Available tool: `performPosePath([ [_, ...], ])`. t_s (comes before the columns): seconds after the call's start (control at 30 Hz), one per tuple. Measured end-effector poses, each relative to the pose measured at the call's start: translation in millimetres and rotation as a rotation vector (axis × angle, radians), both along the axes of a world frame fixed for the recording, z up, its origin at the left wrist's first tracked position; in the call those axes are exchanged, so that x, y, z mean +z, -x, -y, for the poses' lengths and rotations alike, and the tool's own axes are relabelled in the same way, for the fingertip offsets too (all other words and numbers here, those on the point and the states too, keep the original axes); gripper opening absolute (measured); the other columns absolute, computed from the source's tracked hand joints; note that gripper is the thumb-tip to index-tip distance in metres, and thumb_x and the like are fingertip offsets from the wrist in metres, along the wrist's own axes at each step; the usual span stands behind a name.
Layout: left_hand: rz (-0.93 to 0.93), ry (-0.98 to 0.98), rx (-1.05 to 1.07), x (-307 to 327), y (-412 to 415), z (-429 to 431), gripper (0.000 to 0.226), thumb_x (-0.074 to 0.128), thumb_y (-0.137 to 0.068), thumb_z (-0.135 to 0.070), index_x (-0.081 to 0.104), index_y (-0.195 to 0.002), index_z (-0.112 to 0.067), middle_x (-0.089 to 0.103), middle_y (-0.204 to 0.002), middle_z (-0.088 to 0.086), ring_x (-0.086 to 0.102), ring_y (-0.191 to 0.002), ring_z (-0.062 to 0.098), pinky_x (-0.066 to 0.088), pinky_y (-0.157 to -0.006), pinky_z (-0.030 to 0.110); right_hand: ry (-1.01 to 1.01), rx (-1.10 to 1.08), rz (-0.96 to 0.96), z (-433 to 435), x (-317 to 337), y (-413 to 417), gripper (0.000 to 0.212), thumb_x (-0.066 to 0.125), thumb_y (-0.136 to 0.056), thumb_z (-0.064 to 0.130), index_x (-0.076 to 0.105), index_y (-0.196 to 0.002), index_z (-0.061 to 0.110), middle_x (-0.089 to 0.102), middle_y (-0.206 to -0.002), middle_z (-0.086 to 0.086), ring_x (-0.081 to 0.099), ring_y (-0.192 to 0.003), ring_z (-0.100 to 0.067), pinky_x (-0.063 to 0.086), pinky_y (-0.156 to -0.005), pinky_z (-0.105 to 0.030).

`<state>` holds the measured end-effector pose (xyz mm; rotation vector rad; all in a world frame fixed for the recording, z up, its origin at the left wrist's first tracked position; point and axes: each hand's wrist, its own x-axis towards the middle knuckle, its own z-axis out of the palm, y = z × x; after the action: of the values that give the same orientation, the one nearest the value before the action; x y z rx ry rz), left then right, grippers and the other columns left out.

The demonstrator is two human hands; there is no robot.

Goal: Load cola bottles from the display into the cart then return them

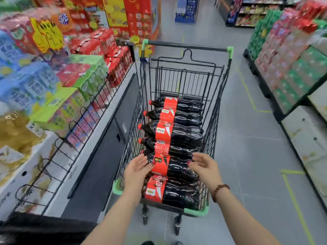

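A black wire shopping cart (pixel 217 96) with green corner bumpers stands in the aisle, its handle at the far end. Several large cola bottles with red labels lie on their sides in it, caps to the left, stacked in a row. My left hand (pixel 136 169) touches the neck end of the second-nearest cola bottle (pixel 174 167), fingers straight. My right hand (pixel 203 165) hovers at that bottle's base end, fingers loosely spread, with a bead bracelet on the wrist. Neither hand grips the bottle.
A display shelf (pixel 85 121) with a wire rail runs along the left, stacked with boxed drinks. Pallets of red and green drink cases (pixel 286 55) stand on the right. Grey aisle floor (pixel 247 138) with yellow lines lies between.
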<state>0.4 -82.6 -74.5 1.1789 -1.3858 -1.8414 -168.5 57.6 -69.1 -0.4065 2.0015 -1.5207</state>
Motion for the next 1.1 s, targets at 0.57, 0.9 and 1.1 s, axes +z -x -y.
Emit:
performPosePath([
  [0.57, 0.061, -0.468, 0.097, -87.7, 151.2, 163.1, 0.088, 0.079, -0.079, -0.028, 0.030, -0.150, -0.010, 0.037, -0.154, 0.005, 0.033, -0.143, 0.021, 0.023, -0.119, 0.040, -0.344, -0.013, -0.131, 107.4, -54.0, 144.9, 0.085, 0.085, -0.067, 0.035, 0.041, -0.139, 0.026, 0.031, -0.144, -0.002, 0.030, -0.133, -0.017, 0.026, -0.110, -0.031],
  [0.9, -0.031, -0.635, 0.109, -125.0, 174.6, 185.3, 0.031, 0.062, -0.091, -0.015, 0.059, -0.122, -0.013, 0.071, -0.109, 0.005, 0.067, -0.093, 0.015, 0.051, -0.077, 0.027, -0.262, -0.146, 0.377, 123.5, -91.1, 178.1, 0.109, 0.094, -0.035, 0.050, 0.045, -0.133, 0.035, 0.051, -0.135, 0.001, 0.054, -0.121, -0.026, 0.043, -0.103, -0.053],
  [1.1, -0.065, -0.693, -0.009, -134.4, 175.3, 186.4, 0.021, 0.059, -0.089, -0.027, 0.065, -0.107, -0.016, 0.071, -0.100, 0.004, 0.065, -0.091, 0.020, 0.049, -0.085, 0.036, -0.193, -0.191, 0.538, 123.1, -101.9, 180.4, 0.107, 0.096, -0.027, 0.045, 0.052, -0.123, 0.030, 0.064, -0.120, -0.005, 0.065, -0.106, -0.028, 0.053, -0.090, -0.053],
])
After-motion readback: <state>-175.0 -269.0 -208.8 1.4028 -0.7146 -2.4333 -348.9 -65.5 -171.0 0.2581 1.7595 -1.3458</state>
